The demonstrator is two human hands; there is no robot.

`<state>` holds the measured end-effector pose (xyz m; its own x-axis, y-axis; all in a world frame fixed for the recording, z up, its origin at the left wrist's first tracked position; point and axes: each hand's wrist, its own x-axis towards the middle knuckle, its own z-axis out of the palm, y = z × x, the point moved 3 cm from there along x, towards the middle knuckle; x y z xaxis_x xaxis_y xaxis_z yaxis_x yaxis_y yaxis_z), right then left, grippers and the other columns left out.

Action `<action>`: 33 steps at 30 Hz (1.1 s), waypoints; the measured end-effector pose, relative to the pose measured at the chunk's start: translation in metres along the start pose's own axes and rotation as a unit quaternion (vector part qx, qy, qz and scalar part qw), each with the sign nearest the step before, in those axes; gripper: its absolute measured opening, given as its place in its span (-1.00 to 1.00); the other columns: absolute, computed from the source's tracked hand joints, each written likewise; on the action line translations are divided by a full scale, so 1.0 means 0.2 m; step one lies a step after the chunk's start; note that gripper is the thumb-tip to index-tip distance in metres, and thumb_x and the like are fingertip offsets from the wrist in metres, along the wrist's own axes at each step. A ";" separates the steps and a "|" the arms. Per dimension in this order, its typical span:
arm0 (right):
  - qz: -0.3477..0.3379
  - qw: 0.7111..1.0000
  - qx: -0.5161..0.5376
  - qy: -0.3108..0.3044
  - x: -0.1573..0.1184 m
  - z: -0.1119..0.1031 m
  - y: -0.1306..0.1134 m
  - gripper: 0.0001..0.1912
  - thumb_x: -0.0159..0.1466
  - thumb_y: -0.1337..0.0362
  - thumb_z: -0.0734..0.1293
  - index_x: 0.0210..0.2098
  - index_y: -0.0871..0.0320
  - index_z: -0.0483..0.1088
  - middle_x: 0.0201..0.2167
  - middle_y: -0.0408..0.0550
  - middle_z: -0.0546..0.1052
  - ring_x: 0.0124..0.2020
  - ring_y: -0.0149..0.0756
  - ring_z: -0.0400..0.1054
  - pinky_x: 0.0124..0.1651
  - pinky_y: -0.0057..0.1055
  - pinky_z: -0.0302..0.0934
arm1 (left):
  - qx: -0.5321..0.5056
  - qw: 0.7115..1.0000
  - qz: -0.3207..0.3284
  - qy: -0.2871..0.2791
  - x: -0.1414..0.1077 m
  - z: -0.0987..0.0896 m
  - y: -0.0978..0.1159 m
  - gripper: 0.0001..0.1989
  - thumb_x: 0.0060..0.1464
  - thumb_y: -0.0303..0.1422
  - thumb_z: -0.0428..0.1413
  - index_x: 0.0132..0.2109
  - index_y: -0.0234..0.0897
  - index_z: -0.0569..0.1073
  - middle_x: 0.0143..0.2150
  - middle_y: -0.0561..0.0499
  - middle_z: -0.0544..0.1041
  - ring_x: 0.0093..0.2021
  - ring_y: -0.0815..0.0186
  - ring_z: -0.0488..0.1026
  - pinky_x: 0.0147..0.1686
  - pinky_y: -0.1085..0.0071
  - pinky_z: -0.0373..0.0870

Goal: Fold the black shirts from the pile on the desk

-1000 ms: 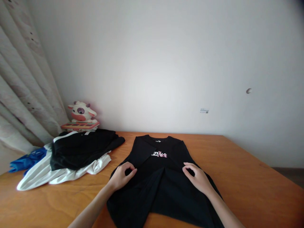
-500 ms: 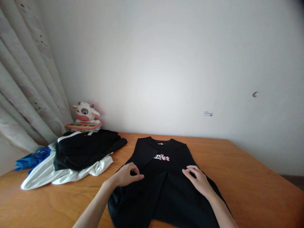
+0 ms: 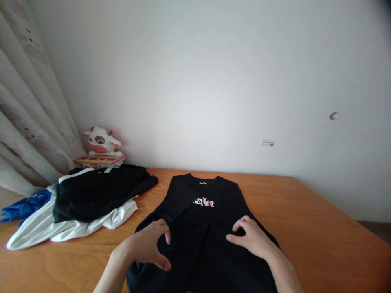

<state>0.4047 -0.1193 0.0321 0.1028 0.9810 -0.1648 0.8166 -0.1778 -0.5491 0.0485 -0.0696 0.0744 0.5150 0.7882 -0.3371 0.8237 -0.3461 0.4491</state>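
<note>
A black T-shirt (image 3: 203, 244) lies front up on the wooden table, its neckline toward the wall and its sleeves laid inward across the chest. A white and pink print (image 3: 204, 202) shows between the sleeves. Over the left side of the shirt is my left hand (image 3: 149, 246), thumb and fingers spread apart with nothing between them. My right hand (image 3: 249, 238) is over the shirt's right side, its fingers curved and thumb apart, holding nothing. Whether either hand touches the cloth I cannot tell. The shirt's bottom hem is mostly beyond the lower frame edge.
At the left lies a heap of clothes: a black garment (image 3: 100, 193), a white garment (image 3: 82, 230) and a blue garment (image 3: 27, 205). Behind them stands a cow toy with a keyboard (image 3: 100, 148). A curtain (image 3: 27, 114) hangs at the left, and a wall borders the table's (image 3: 314, 228) back.
My left hand has moved nearer to me and its thumb and fingers have opened wider. The right hand has shifted slightly closer, its thumb farther from the fingers. The view has turned a little right.
</note>
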 end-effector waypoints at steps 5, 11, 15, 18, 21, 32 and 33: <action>0.027 0.999 0.026 -0.018 -0.07 0.01 -0.01 -0.70 -0.01 0.08 0.49 -0.30 0.03 0.50 -0.24 0.00 0.56 -0.18 -0.04 0.44 -0.15 -0.27 0.25 | 0.026 0.999 -0.035 -0.019 0.02 0.07 -0.03 -0.51 -0.43 -0.18 0.46 -0.24 -0.14 0.55 -0.17 0.04 0.52 -0.18 0.10 0.50 -0.26 0.33 0.37; -0.002 0.996 0.064 -0.057 -0.14 -0.01 -0.10 -0.90 0.08 0.20 0.37 -0.45 0.03 0.36 -0.40 -0.16 0.54 -0.30 -0.17 0.41 -0.30 -0.39 0.14 | -0.066 0.994 0.047 -0.075 0.04 0.08 -0.02 -0.89 -0.18 -0.36 0.23 -0.42 -0.19 0.45 -0.44 0.16 0.45 -0.38 0.29 0.43 -0.42 0.45 0.25; -0.003 0.989 0.145 -0.012 -0.14 -0.05 -0.08 -0.78 0.14 0.02 0.35 -0.42 0.02 0.36 -0.34 -0.15 0.56 -0.21 -0.12 0.43 -0.21 -0.39 0.24 | -0.171 0.982 0.066 -0.046 0.08 0.06 -0.05 -0.85 -0.09 -0.30 0.19 -0.35 -0.20 0.38 -0.52 0.21 0.35 -0.50 0.39 0.29 -0.51 0.49 0.11; 0.026 0.981 0.169 0.089 -0.10 -0.08 -0.02 -0.60 0.15 -0.20 0.32 -0.35 0.00 0.37 -0.27 -0.11 0.58 -0.10 -0.05 0.45 -0.05 -0.32 0.28 | -0.195 0.974 0.055 0.100 0.12 0.02 -0.11 -0.72 0.07 -0.09 0.14 -0.26 -0.22 0.41 -0.45 0.13 0.44 -0.42 0.34 0.37 -0.43 0.45 0.23; 0.055 0.974 0.175 0.136 -0.08 -0.08 0.05 -0.52 0.08 -0.26 0.34 -0.28 0.00 0.40 -0.15 -0.03 0.60 0.02 0.03 0.44 0.10 -0.22 0.26 | -0.166 0.968 0.025 0.185 0.11 0.00 -0.17 -0.60 0.12 0.04 0.10 -0.22 -0.24 0.47 -0.31 -0.01 0.56 -0.28 0.22 0.50 -0.26 0.37 0.38; 0.077 0.958 0.250 -0.114 -0.14 0.00 0.08 -0.41 0.00 0.00 0.51 -0.01 0.07 0.52 0.01 -0.02 0.63 0.10 0.03 0.48 0.16 -0.20 0.30 | -0.102 0.989 0.075 0.075 0.01 0.02 -0.21 -0.38 -0.13 -0.32 0.31 0.16 -0.01 0.50 0.17 0.00 0.54 0.21 0.05 0.41 0.23 0.20 0.28; 0.086 0.959 0.249 -0.100 -0.15 -0.01 0.08 -0.37 0.00 -0.01 0.51 0.04 0.06 0.51 0.05 0.00 0.61 0.13 0.03 0.45 0.19 -0.19 0.28 | -0.102 0.988 0.087 0.072 0.02 0.01 -0.20 -0.52 -0.04 -0.27 0.28 0.09 -0.03 0.55 0.10 0.00 0.58 0.14 0.09 0.46 0.18 0.24 0.32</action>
<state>0.4155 -0.1511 0.0296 0.0609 0.9079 -0.4147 0.4192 -0.4003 -0.8149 0.0178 -0.0532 0.0525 0.5928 0.7954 -0.1261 0.6537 -0.3838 0.6522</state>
